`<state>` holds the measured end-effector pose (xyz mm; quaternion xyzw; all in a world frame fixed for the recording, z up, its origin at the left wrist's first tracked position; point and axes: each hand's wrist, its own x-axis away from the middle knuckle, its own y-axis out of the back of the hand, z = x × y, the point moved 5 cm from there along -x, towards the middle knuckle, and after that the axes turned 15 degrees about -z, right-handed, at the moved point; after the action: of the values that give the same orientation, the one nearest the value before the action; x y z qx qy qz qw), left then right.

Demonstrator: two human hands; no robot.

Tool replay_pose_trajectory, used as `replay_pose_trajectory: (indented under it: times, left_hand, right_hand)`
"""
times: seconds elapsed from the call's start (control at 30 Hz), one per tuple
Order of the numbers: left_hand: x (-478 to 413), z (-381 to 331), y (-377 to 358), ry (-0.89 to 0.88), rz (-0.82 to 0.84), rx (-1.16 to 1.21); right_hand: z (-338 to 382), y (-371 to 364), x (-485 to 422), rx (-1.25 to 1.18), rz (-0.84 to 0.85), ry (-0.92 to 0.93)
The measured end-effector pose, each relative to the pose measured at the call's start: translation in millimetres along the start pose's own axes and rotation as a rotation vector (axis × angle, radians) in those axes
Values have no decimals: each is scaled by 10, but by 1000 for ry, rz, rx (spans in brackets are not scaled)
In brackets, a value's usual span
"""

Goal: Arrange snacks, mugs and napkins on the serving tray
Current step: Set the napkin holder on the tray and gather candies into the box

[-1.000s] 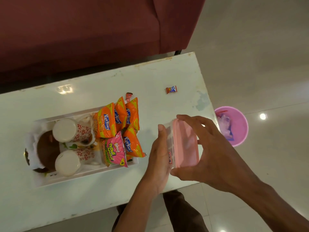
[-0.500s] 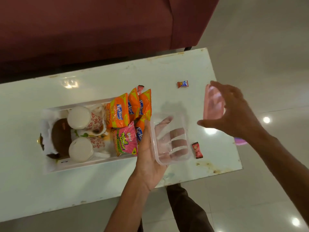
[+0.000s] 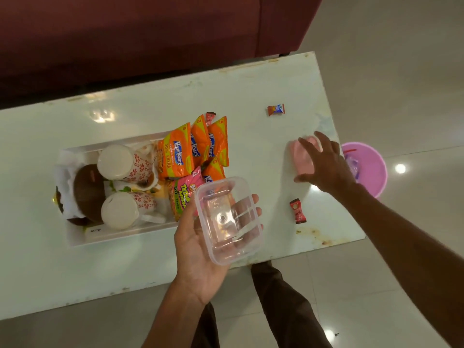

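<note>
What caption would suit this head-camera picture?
Left hand carries an empty clear container; right hand rests on the pink lid on the table, beside the filled tray.

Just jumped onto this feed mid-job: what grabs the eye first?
An empty clear box resting on the upturned left hand, dead centre over the near edge of the table. To its left, bright orange snack packets crowd the white tray beside two patterned mugs; to the right, the right hand lies over a pink lid on the table.
</note>
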<state>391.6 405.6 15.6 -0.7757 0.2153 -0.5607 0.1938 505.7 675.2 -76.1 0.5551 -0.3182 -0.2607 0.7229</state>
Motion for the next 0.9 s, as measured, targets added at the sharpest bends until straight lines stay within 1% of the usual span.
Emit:
replay_pose_trajectory:
  times: [0.07,0.1,0.13,0.23,0.4,0.47,0.53,0.6,0.67,0.73,0.8,0.87,0.9]
  left_hand:
    - [-9,21,16,-23,-53,47]
    - [-20,31,12,-34,-74,68]
    - [-34,39,5,-46,-94,77]
    - [-78,74,-26,-58,-132,77]
    - [-169,104,-32,-65,-148,44]
    - [-194,93,-22,-81,-145,37]
    - [-210,91,-19,-91,-137,29]
    - [-236,93,-10,-97,-159,11]
    - [-262,108,-27,-92,-185,-12]
    - [-277,127,-74,-90,-205,-39]
    - [-288,144,-136,-86,-209,-52]
    - [-307,147,-179,-78,-203,-46]
    - [-317,147,-186,-68,-200,-42]
  right_hand:
    - [56,58,330,-150,-152,-77]
    - [79,51,534,-204,-194,-136]
    - [102,13,732,-219,-203,-193]
    - [145,-199,1156,-181,-154,-299]
    - [200,-393,1250,-275,-147,-374]
    - [273,-284,1174,-381,-189,-442]
    - [401,53,1078,-521,-297,-476]
    - [651,542,1024,-646,-416,-381]
    - [972,1001,1060,-693,-458,-213]
    - [1278,1234,1117,-612,-404,-35]
    - [1496,1252,1137,-473,-344,100]
    - [1603,1202,1108,-387,-299,173]
    - [1608,1206,1079,-395,-297,178]
